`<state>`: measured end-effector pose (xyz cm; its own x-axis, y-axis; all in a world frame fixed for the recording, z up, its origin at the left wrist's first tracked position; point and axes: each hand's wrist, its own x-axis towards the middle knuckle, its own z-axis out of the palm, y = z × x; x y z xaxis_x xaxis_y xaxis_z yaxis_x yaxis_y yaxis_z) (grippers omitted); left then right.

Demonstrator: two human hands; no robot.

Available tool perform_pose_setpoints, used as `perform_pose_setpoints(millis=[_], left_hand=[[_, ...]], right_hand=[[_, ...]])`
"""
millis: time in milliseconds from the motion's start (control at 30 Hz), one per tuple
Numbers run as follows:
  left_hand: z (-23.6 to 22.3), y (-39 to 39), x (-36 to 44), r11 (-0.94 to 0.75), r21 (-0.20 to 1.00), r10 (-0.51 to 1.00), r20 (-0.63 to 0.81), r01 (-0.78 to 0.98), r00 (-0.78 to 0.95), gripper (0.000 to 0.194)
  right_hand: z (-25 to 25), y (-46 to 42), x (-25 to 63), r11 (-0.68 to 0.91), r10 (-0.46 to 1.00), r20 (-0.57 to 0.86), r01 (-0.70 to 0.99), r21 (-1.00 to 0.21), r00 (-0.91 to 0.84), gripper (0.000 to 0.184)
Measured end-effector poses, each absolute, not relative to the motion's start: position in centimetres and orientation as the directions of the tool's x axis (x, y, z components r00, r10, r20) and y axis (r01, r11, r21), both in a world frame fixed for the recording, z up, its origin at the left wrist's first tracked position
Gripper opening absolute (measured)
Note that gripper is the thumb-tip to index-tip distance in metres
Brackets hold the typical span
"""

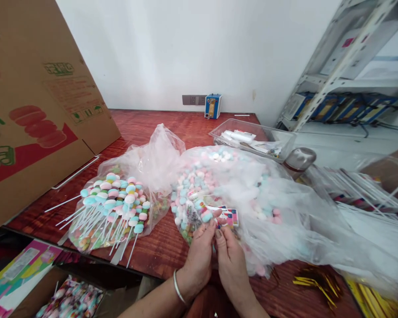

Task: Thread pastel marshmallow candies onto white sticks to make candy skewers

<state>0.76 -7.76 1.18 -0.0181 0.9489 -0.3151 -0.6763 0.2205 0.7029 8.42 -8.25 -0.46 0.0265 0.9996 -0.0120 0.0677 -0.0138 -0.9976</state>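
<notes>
Head view: your left hand (200,249) and right hand (231,256) met at the near middle of the table (166,260), thumbs side by side, both pinching the lower end of a wrapped candy stick (204,213). Thumbs were pressed to curled forefingers; you couldn't tell exactly what sat between the right fingertips, as the hand hid it. That candy stick leaned up and to the left in a clear printed wrapper, just beyond your hands and in front of a big clear bag (239,190) of loose pink, blue and white marshmallows. Printed cards (231,216) lay just beyond your right hand. You wore a bracelet (177,287) on your left wrist. To the left, a pile of candy sticks (114,194) rested on a plastic bag (146,163) with gummies inside, most white sticks pointing near. Far left stood a tall carton (36,101); near left, below table level, an open box (114,302) held more candy. On the far side you had a blue device (213,106) by the wall, then a clear tray (287,145) with white tubes, right of centre. Gold ties (318,282) lay near right.
</notes>
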Motion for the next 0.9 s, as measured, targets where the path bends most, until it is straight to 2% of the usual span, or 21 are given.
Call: perform_pose_setpoints(millis=[67,133,200,267,333,400,467,500,533,600,667,700,800,833,900], left_hand=[[1.4,-8.0,0.5,0.216,0.709,0.966,-0.258,-0.671,0.038,0.035],[1.7,-8.2,-0.1,0.251,0.708,0.964,-0.246,-0.66,0.103,0.036],[2.0,-8.1,-0.7,0.296,0.719,0.953,-0.272,-0.629,0.137,0.034],[2.0,-7.9,-1.2,0.339,0.727,0.939,-0.306,-0.598,0.159,0.034],[1.8,-7.8,-1.3,0.379,0.722,0.923,-0.338,-0.579,0.183,0.038],[1.3,-7.7,-1.1,0.366,0.732,0.926,-0.35,-0.574,0.145,0.04],[1.1,-7.6,-0.7,0.301,0.76,0.941,-0.335,-0.576,0.049,0.035],[1.1,-7.6,-0.6,0.275,0.773,0.946,-0.325,-0.572,0.016,0.033],[1.1,-7.6,-0.5,0.266,0.78,0.948,-0.319,-0.566,0.006,0.03],[1.5,-7.8,-0.6,0.304,0.771,0.944,-0.323,-0.56,0.068,0.028],[2.0,-8.2,-1.0,0.365,0.742,0.928,-0.335,-0.563,0.16,0.03],[2.1,-8.4,-1.3,0.397,0.726,0.916,-0.348,-0.561,0.198,0.032],[2.2,-8.7,-1.9,0.471,0.716,0.882,-0.374,-0.516,0.286,0.033],[2.1,-8.7,-1.9,0.49,0.718,0.87,-0.374,-0.494,0.32,0.034],[2.0,-8.7,-1.7,0.517,0.735,0.849,-0.374,-0.44,0.373,0.034]], right_hand=[[-0.4,-8.2,8.2,-0.194,0.98,-0.201,-0.203,-0.96,0.012,0.034],[0.0,-8.3,8.1,-0.373,0.925,-0.364,-0.459,-0.807,-0.11,0.04],[0.4,-8.6,8.4,-0.501,0.864,-0.413,-0.567,-0.653,-0.289,0.045],[0.8,-8.9,8.7,-0.581,0.813,-0.409,-0.538,-0.611,-0.414,0.045],[0.9,-9.2,9.0,-0.527,0.842,-0.387,-0.419,-0.74,-0.375,0.04],[0.6,-9.3,9.0,-0.28,0.954,-0.246,-0.215,-0.936,-0.17,0.037],[0.1,-9.3,9.0,-0.02,1.0,-0.02,0.009,-1.0,0.013,0.034],[-0.1,-9.3,8.9,0.039,0.998,0.042,0.057,-0.998,0.054,0.03],[-0.3,-9.3,8.9,0.03,0.998,0.031,0.022,-0.999,0.054,0.028],[-0.3,-9.4,8.9,-0.125,0.991,-0.115,-0.185,-0.975,-0.062,0.031],[0.1,-9.9,9.1,-0.315,0.941,-0.239,-0.365,-0.876,-0.239,0.034],[0.4,-10.3,9.2,-0.373,0.917,-0.268,-0.398,-0.838,-0.295,0.035],[1.7,-11.6,9.6,-0.442,0.883,-0.311,-0.398,-0.804,-0.353,0.034],[2.2,-11.9,9.8,-0.436,0.884,-0.312,-0.371,-0.82,-0.348,0.033],[2.8,-12.5,10.5,-0.337,0.924,-0.278,-0.214,-0.917,-0.264,0.035]])
